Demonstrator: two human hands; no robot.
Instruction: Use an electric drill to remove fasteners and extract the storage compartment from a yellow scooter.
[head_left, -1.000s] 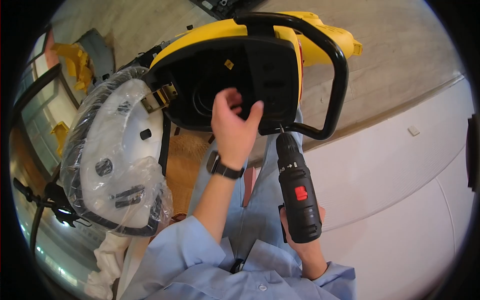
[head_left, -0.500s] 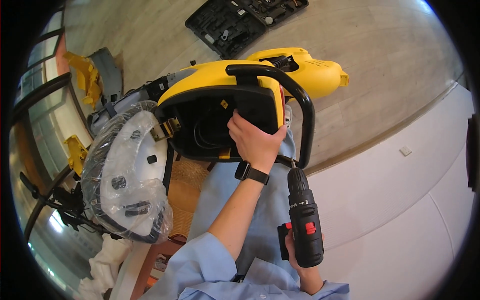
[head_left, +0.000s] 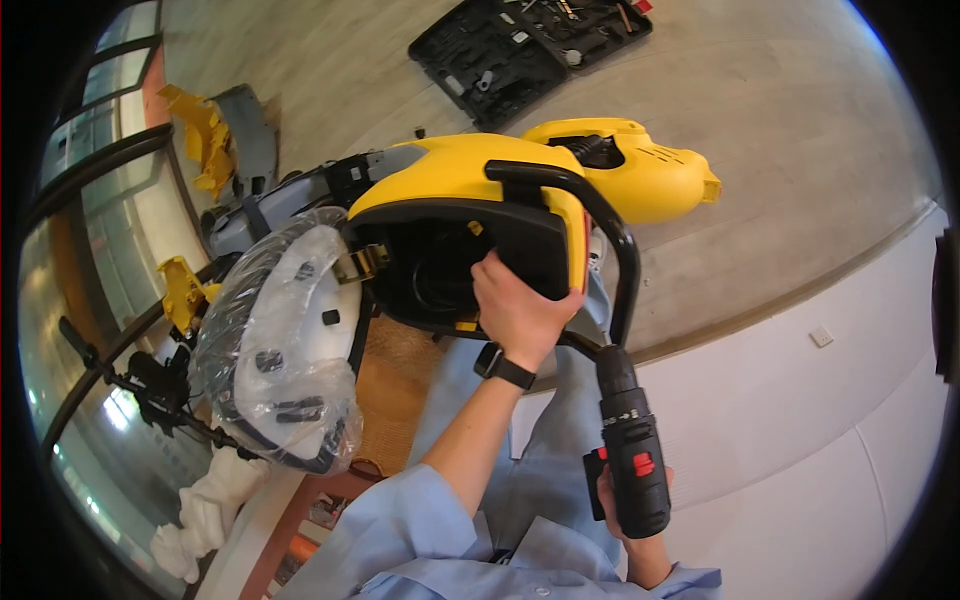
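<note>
A yellow scooter body (head_left: 430,172) lies ahead of me with its black under-seat compartment (head_left: 420,240) exposed. My left hand (head_left: 525,315) grips the near right rim of that compartment, fingers inside and thumb by the yellow edge. A black cordless drill (head_left: 632,450) with red buttons is in my right hand (head_left: 612,505), which is partly hidden behind it. The drill points away from me, its tip close to the near end of the black tubular grab rail (head_left: 628,250). Whether the bit touches a screw there cannot be made out.
The plastic-wrapped seat (head_left: 290,350) is hinged open at the left. Loose yellow panels (head_left: 205,140) stand farther left. An open black tool case (head_left: 490,75) lies on the floor beyond, and a white wall (head_left: 760,420) runs along the right.
The whole view has shifted, so the scooter, tool case and hands appear lower and farther right. My left hand still grips the rim, and the drill stays near the rail's end.
</note>
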